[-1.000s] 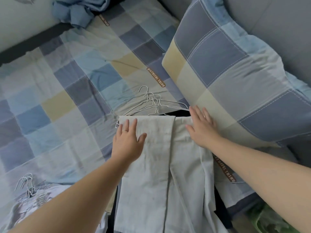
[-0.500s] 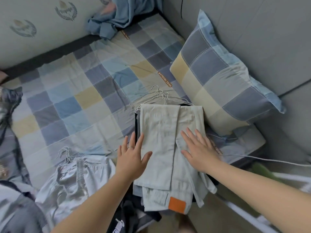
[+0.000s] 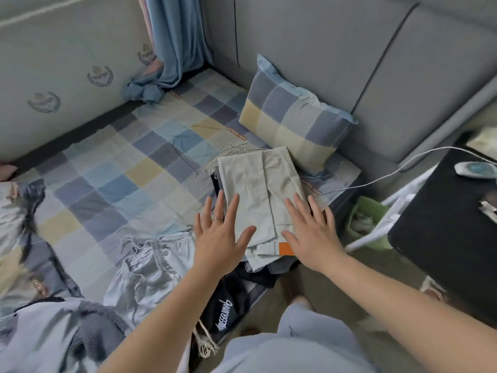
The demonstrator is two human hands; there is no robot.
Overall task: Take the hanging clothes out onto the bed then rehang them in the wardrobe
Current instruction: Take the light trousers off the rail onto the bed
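Observation:
Pale grey-green trousers (image 3: 258, 189) with an orange patch lie on top of a pile of darker clothes at the bed's near right edge. Wire hangers (image 3: 236, 149) stick out from under the pile's far end. My left hand (image 3: 220, 235) is spread, fingers straight, over the trousers' left edge. My right hand (image 3: 312, 232) is spread the same way over their right side. Whether either palm touches the cloth I cannot tell. Light grey shorts (image 3: 150, 267) on a wire hanger lie to the left. A black garment with white lettering (image 3: 228, 316) hangs over the bed edge.
The checked bedsheet (image 3: 121, 179) stretches to the left and back. A checked pillow (image 3: 293, 122) leans on the grey headboard. A blue curtain (image 3: 172, 49) hangs in the corner. More clothes (image 3: 53, 332) lie at the near left. A black stand (image 3: 451, 227) and a white cable are at the right.
The view has pulled back and up from the bed. Both hands slid from the trousers' far end toward the near end, with fingers spread wider now.

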